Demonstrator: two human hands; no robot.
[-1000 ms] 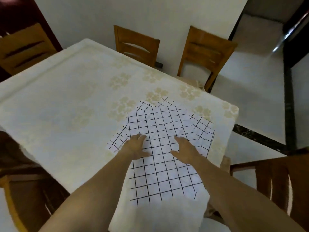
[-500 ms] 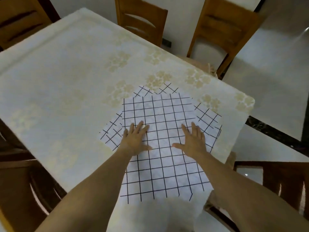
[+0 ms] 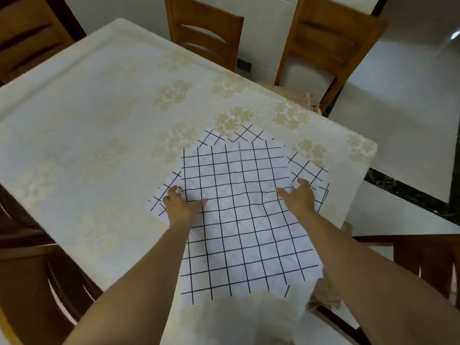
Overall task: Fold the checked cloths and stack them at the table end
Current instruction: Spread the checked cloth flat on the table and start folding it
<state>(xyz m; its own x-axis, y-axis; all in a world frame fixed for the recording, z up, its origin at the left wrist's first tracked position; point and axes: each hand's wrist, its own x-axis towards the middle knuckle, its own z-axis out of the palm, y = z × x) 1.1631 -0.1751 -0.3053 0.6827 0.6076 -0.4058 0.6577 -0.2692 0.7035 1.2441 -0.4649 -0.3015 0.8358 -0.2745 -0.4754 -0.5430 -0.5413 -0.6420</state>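
Checked cloths lie overlapped at the near right corner of the desk, top one spread flat, its near edge at the desk's lip. Change over the last second: both hands have slid apart from the cloth's middle. Left hand now at the left edge, right hand at the right edge. Fingers spread, palms down, gripping nothing. Reads as smoothing finished, hands set for a first fold. Number of cloths underneath: at least one skewed layer, count unclear. No folded stack visible yet.
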